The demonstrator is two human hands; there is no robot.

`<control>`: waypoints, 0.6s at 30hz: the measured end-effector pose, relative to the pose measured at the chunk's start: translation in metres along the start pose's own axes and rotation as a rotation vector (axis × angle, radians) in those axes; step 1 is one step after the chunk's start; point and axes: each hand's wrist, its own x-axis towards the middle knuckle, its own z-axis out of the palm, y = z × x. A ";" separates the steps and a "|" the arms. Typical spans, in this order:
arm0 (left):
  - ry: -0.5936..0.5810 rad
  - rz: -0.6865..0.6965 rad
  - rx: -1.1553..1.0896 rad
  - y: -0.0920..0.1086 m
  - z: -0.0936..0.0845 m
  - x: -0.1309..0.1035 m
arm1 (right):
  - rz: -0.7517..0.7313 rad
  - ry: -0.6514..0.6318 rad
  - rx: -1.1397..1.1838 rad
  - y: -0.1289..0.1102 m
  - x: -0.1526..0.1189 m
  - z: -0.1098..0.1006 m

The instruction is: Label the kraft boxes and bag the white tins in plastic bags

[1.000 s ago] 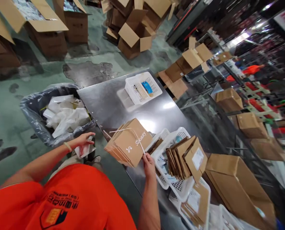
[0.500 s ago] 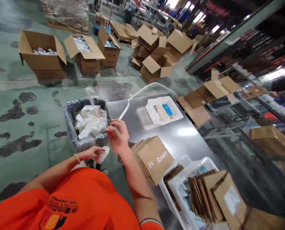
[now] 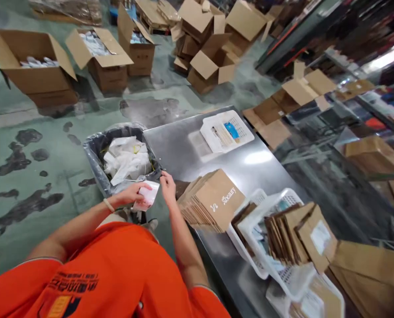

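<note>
From here I have the left hand (image 3: 135, 193) clamped on the packet (image 3: 149, 193), slanting up toward the right hand (image 3: 168, 187) just beside, whose grip I cannot tell.

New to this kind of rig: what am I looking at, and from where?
No machine here: a person works bare-handed, filmed by a head-worn camera looking forward and down. The left hand holds a small white-and-pink packet; the right hand is beside it, its grip unclear. On the metal table sit a stack of brown cardboard packages, a white basket with a blue item, and other baskets holding brown packages. A lined bin of crumpled white material stands beside the table.
</note>
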 end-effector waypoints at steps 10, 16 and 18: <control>-0.115 0.018 -0.050 0.080 0.048 0.034 | 0.100 0.152 0.519 -0.027 -0.100 -0.030; -0.148 0.040 0.071 0.072 0.079 0.018 | 0.044 0.254 0.445 -0.042 -0.112 -0.053; -0.111 0.080 0.172 0.067 0.088 0.012 | 0.068 0.256 0.411 -0.042 -0.119 -0.058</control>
